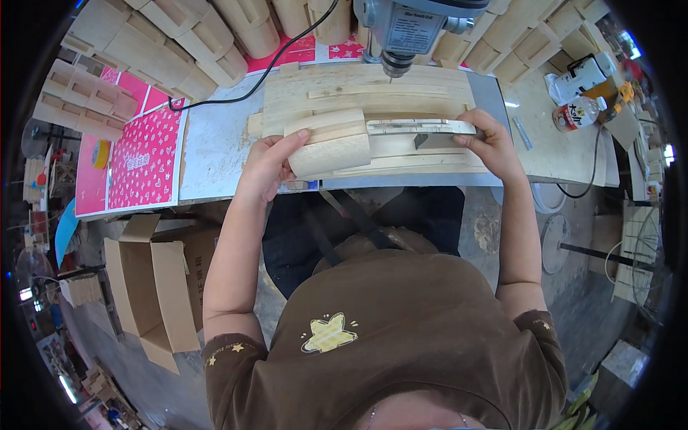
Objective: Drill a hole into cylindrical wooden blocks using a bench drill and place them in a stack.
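My left hand (pixel 271 163) is closed round the left end of a pale wooden block with a rounded face (pixel 331 147), thumb on top. At the block's right end sits a long, flat, whitish strip (pixel 419 127) with a small dark wedge-shaped part beneath it. My right hand (pixel 494 143) pinches the strip's far right end between thumb and fingers. Whether block and strip are joined, I cannot tell. Both are held over a wooden board (pixel 287 86) with thin strips on it. Just beyond stands a drill press (pixel 412 32), its bit (pixel 390 77) above the board.
Stacked rounded wooden pieces (pixel 143 43) line the back on both sides. A black cable (pixel 265 72) crosses the table. At right are a white bottle (pixel 579 77), a labelled plastic bottle (pixel 577 115) and a blue marker (pixel 522 133). Yellow tape (pixel 100 154) lies left; an open cardboard box (pixel 168 258) stands below.
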`<state>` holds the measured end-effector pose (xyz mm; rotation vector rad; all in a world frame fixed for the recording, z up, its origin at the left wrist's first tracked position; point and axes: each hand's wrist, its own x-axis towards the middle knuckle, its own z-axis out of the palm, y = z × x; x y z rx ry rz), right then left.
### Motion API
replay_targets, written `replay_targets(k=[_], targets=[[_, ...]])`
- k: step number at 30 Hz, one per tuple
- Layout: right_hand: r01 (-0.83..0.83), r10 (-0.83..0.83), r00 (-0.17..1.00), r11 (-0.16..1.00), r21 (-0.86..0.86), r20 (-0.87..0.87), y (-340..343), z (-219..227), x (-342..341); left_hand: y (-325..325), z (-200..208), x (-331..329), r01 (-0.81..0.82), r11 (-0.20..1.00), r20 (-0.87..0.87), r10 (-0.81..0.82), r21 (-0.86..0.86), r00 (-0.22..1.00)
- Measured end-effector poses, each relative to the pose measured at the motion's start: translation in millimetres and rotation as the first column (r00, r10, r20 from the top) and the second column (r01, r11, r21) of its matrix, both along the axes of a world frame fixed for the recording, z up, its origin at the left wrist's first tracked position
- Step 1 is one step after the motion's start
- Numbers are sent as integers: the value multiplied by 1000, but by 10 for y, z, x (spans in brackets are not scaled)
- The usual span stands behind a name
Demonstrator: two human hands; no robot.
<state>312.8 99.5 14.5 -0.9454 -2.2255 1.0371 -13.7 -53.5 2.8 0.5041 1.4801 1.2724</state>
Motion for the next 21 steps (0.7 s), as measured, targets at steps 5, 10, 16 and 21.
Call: replay_targets(k=[5,10,16,21], targets=[[-22,23,1000,991,-132,10,96,15,41,124,119,-45,152,986,-26,-154,-68,988],[-45,45,999,999,-17,17,23,52,-76,247,5,174,105,993,-144,-113,-61,983],[-23,23,1000,998,59,-6,-6,-11,-114,239,-247,714,-22,951,-189,84,308,978],[76,-75,997,991,112,-13,53,-31,-174,163,-333,775,319,834,-827,253,450,502]])
